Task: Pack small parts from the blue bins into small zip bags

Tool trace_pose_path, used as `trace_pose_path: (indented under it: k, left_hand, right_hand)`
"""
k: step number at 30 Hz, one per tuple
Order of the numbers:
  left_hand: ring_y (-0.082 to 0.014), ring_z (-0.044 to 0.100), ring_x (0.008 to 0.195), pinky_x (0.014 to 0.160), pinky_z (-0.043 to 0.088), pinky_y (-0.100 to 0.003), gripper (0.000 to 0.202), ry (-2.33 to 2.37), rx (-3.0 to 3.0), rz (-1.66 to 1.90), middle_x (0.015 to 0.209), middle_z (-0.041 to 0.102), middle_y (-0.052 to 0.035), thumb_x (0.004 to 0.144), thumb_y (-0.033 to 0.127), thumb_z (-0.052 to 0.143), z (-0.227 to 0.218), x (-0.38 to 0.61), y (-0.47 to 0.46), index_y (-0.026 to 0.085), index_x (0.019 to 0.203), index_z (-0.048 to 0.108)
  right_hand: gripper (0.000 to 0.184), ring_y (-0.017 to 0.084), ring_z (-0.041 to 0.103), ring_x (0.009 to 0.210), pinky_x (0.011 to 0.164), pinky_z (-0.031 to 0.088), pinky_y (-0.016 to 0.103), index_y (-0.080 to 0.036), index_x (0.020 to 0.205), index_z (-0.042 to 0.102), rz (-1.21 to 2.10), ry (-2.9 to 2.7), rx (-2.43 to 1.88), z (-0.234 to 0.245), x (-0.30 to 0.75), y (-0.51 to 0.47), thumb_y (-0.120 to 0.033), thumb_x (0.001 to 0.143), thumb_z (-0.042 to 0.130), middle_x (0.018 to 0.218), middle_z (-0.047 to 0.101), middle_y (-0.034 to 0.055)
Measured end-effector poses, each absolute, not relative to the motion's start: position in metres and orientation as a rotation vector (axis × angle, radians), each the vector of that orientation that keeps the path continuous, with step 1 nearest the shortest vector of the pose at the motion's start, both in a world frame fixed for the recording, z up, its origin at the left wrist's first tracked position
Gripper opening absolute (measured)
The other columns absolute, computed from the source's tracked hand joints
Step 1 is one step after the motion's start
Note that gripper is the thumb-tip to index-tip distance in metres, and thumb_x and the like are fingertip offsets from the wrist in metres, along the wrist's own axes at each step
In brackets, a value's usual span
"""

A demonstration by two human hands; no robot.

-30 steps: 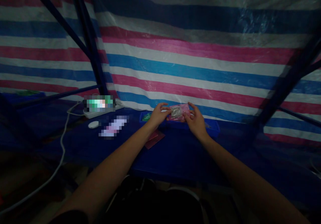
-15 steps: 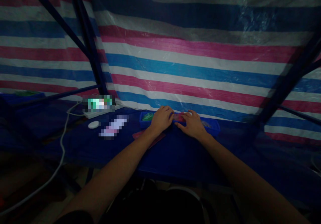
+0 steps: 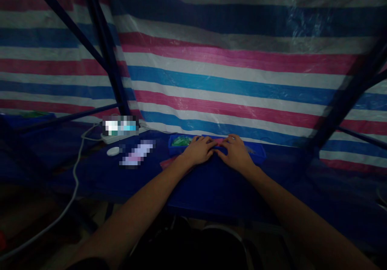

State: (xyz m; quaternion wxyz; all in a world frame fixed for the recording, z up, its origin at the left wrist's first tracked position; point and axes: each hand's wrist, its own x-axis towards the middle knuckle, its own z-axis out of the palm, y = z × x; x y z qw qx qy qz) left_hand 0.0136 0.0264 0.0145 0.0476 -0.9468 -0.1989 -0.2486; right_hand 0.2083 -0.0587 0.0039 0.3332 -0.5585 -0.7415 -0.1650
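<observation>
Pink packet (image 3: 219,142): only a thin sliver of pink shows between your fingertips. It lies in the blue tray (image 3: 259,154) at the far edge of the table (image 3: 211,187).
Blue tray: long and shallow, with something green (image 3: 181,141) at its left end.
Left hand (image 3: 199,150): palm down, with your fingers bent over the tray and their tips at the packet.
Right hand (image 3: 237,154): palm down just beside the left, fingertips at the same packet.
Grip: your fingers cover the packet, so you cannot tell whether either hand pinches it or only presses on it.
Hard to see: the light is dim. A dark red flat piece (image 3: 165,163) is half hidden under your left wrist.
Count: two hands, one packet, one tray, one white cable (image 3: 75,177), one small white round thing (image 3: 113,151).
</observation>
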Motion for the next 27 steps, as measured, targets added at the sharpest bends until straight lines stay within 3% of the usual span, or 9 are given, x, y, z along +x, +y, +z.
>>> trace_pose_path:
  k: [3,8,14,20,27]
  left_hand:
    - [-0.0315,0.051,0.125,0.11,0.032,-0.052,0.049,-0.607,-2.874,-0.748,0.133,0.059,-0.0116,0.091,0.026,0.058,0.014,0.012,0.023,0.027,0.139,0.056]
    - [-0.0293,0.046,0.133,0.114,0.032,-0.049,0.044,-0.587,-2.871,-0.835,0.139,0.055,-0.01,0.093,0.023,0.055,0.026,-0.006,0.021,0.026,0.137,0.057]
    - [-0.0253,0.053,0.124,0.111,0.039,-0.045,0.036,-0.765,-2.748,-1.167,0.127,0.061,-0.0099,0.097,0.017,0.043,0.041,-0.03,0.022,0.021,0.127,0.062]
    - [-0.0249,0.056,0.117,0.109,0.042,-0.044,0.029,-0.751,-2.806,-1.243,0.117,0.064,-0.0093,0.1,0.023,0.043,0.039,-0.028,0.021,0.02,0.117,0.066]
    - [-0.0242,0.057,0.113,0.107,0.044,-0.042,0.03,-0.771,-2.837,-1.349,0.113,0.066,-0.0086,0.102,0.027,0.042,0.037,-0.025,0.017,0.02,0.114,0.068]
  right_hand:
    - [0.022,0.036,0.048,0.125,0.111,0.035,0.062,-0.022,0.105,0.072,-0.399,-1.933,-1.39,0.011,0.2,-0.067,-0.036,0.09,0.066,0.112,0.066,0.0138]
    - [0.022,0.027,0.059,0.114,0.106,0.046,0.048,-0.023,0.114,0.068,-0.169,-2.278,-1.053,0.02,0.167,-0.088,-0.031,0.096,0.058,0.115,0.068,0.0099]
    - [0.047,0.025,0.046,0.139,0.117,0.036,0.046,-0.025,0.143,0.053,0.066,-2.524,-0.82,0.009,0.138,-0.096,-0.039,0.099,0.057,0.147,0.055,0.0091]
    - [0.035,0.021,0.065,0.113,0.101,0.049,0.037,-0.027,0.131,0.064,0.108,-2.514,-0.874,0.005,0.15,-0.088,-0.031,0.096,0.061,0.12,0.072,0.0057]
    - [0.022,0.021,0.064,0.1,0.093,0.049,0.036,-0.023,0.111,0.069,-0.12,-2.55,-0.97,0.002,0.155,-0.084,-0.016,0.094,0.059,0.101,0.072,0.0063]
